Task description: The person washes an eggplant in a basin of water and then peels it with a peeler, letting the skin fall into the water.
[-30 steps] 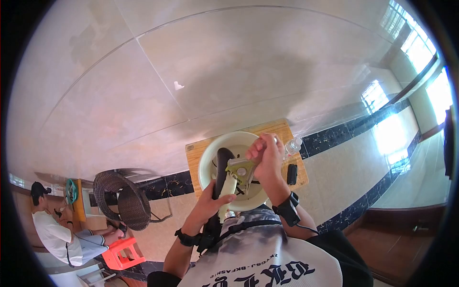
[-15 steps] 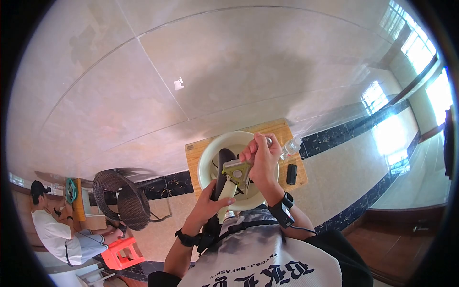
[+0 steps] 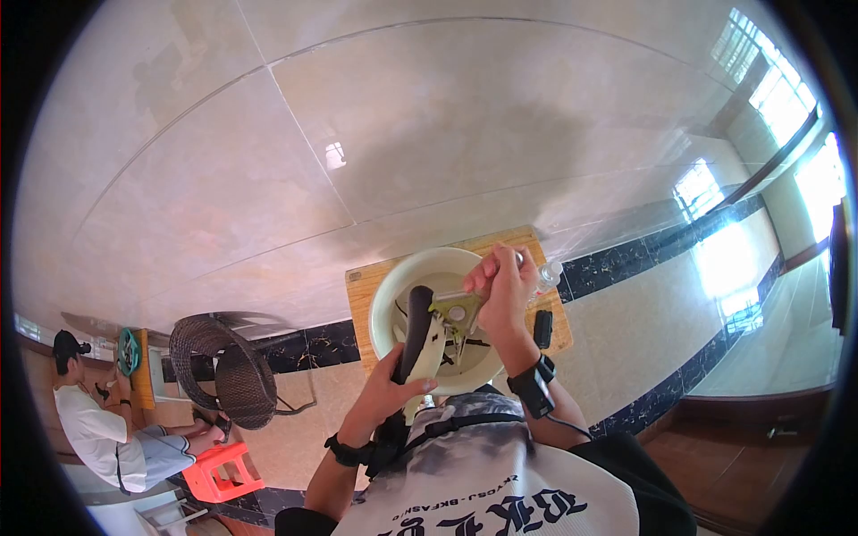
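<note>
My left hand [image 3: 380, 395] is wrapped around the lower end of a long dark eggplant [image 3: 415, 323], held tilted over a cream-coloured basin [image 3: 379, 313]. A strip of skin is gone from the side facing right, so pale flesh shows there. In my right hand [image 3: 508, 293] is a peeler [image 3: 458, 314] with a green, wide-set head, its handle inside my closed fingers. The peeler's head overlaps the right edge of the eggplant in this view. Dark strips of peel [image 3: 476, 343] lie at the bottom of the basin.
The basin stands on a small wooden table [image 3: 359, 282]. A clear plastic bottle [image 3: 550, 275] and a black object [image 3: 543, 329] are at its right side. Further left are a wicker chair [image 3: 246, 384], a red stool [image 3: 223, 473] and a seated person [image 3: 98, 429].
My right hand and the peeler have shifted slightly right, away from the eggplant's middle. More of its pale flesh now shows. The left hand keeps its hold.
</note>
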Tool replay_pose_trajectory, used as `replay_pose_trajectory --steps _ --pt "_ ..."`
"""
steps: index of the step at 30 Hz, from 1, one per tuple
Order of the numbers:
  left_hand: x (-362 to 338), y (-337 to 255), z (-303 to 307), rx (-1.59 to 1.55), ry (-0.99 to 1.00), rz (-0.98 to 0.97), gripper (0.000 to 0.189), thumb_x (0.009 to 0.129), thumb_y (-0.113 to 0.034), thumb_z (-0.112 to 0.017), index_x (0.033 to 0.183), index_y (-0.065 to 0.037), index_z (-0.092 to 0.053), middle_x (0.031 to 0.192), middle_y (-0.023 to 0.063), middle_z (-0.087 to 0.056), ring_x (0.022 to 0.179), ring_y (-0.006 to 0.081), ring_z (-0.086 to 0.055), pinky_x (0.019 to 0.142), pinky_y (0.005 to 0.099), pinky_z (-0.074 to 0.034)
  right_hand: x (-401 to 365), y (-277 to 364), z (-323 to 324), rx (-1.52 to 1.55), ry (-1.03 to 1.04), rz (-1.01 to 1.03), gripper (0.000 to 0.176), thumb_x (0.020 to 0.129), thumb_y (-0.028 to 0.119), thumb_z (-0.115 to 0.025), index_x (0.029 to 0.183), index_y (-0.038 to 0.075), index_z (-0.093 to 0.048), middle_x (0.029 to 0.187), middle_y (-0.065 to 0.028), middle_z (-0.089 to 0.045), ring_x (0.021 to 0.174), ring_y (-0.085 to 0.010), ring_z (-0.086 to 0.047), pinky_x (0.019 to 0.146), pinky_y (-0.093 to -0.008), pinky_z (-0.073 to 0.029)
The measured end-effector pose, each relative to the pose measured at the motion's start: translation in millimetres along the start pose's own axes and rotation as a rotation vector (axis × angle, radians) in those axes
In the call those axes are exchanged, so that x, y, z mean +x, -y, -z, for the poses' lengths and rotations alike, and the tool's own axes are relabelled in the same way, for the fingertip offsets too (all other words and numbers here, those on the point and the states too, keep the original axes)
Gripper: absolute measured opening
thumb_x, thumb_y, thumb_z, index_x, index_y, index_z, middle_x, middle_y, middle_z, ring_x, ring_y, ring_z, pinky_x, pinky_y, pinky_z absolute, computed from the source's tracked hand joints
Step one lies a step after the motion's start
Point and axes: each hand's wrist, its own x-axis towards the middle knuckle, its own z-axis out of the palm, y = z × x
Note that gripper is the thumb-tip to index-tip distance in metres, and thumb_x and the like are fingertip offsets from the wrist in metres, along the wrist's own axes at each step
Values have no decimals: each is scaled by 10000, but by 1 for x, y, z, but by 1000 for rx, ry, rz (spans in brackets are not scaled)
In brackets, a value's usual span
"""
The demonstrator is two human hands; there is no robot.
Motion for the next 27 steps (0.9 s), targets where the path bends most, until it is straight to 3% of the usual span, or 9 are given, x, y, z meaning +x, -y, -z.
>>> replay_pose_trajectory --steps 6,8,11,18,21,27 --pt "-1 9 -2 -72 -12 -4 709 814 -199 -872 1380 29 -510 1209 127 -673 1096 171 -639 972 311 -515 8 5 1 -24 -2 57 167 992 83 -581 878 86 -459 642 -39 -469 487 -159 -470 451 -358 -461" --pt "-6 6 -3 -33 4 -22 707 817 -209 -871 1378 27 -512 1210 125 -673 1099 168 -639 974 309 -513 14 1 6 -64 44 158 141 992 67 -568 897 66 -464 641 -50 -485 489 -167 -486 455 -363 -470" --pt "-12 0 0 62 50 -82 703 824 -205 -866 1385 25 -509 1214 129 -672 1105 168 -639 978 308 -512 35 -3 16 -14 -25 154 139 989 59 -567 900 68 -461 640 -56 -490 483 -175 -485 454 -365 -469" --pt "-3 -1 -4 -104 -78 0 705 827 -183 -858 1389 39 -497 1211 143 -671 1105 184 -643 976 311 -515 28 -8 27 28 -36 34 158 976 67 -585 888 75 -455 642 -52 -481 490 -181 -481 449 -373 -460" --pt "3 -1 -2 -35 -139 138 709 819 -175 -861 1382 50 -493 1205 148 -673 1092 192 -649 965 319 -521 13 -5 25 28 -3 -65 168 974 77 -595 877 77 -457 648 -48 -471 498 -182 -478 447 -377 -454" --pt "13 12 -10 2 -96 112 649 811 -151 -853 1335 48 -525 1167 124 -683 1015 176 -657 898 319 -537 -15 -16 9 76 59 -227 173 976 93 -599 868 84 -465 650 -43 -460 498 -180 -472 446 -381 -445"
